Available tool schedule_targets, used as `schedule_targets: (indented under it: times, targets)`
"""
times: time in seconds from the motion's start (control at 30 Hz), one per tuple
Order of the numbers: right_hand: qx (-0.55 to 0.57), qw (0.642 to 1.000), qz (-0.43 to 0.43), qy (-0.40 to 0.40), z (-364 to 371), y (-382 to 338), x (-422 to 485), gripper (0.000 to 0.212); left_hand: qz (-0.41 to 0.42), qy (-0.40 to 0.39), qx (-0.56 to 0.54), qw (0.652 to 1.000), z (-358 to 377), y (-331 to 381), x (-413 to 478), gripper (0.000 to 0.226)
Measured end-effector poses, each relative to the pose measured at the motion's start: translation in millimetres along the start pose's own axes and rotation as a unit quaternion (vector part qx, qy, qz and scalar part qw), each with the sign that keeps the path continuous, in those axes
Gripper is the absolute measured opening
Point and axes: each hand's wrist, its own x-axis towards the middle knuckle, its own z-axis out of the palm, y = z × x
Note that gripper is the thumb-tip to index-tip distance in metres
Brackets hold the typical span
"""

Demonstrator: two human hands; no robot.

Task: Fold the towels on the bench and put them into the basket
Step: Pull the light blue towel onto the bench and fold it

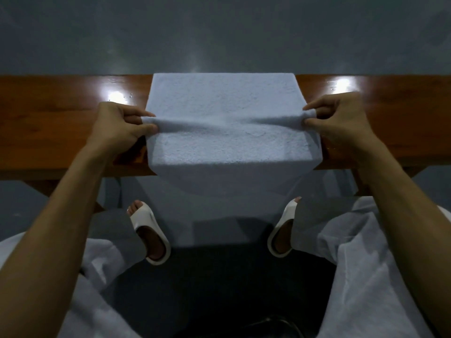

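Glossy wooden tabletop (61,113), pale towel (222,103) draped across; left hand (122,123) and right hand (336,118) pinch its side edges.

Towel (219,98): pale blue terry, laid across the middle of the bench (61,123); far edge at the bench's back edge; near part hangs over the bench's front edge; a raised ridge crosses it, pinched at its ends by left hand (117,125) and right hand (341,118).
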Motion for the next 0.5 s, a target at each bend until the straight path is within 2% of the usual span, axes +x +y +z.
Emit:
schedule_targets:
  times: [0.23,0.37,0.5]
  targets:
    - [0.036,0.996,0.038,0.066,-4.3,2.5,4.9,0.024,0.037,0.05,0.024,0.998,2.3,-1.8,-3.4,0.025]
    - [0.072,0.989,0.08,0.1,-4.9,-2.0,4.9,0.015,0.057,0.05,0.039,0.996,2.1,-3.0,-4.7,0.021]
    - [0.054,0.986,0.094,0.123,-3.7,-3.8,3.3,0.015,0.066,0.055,0.048,0.995,2.8,0.7,-6.7,0.021]
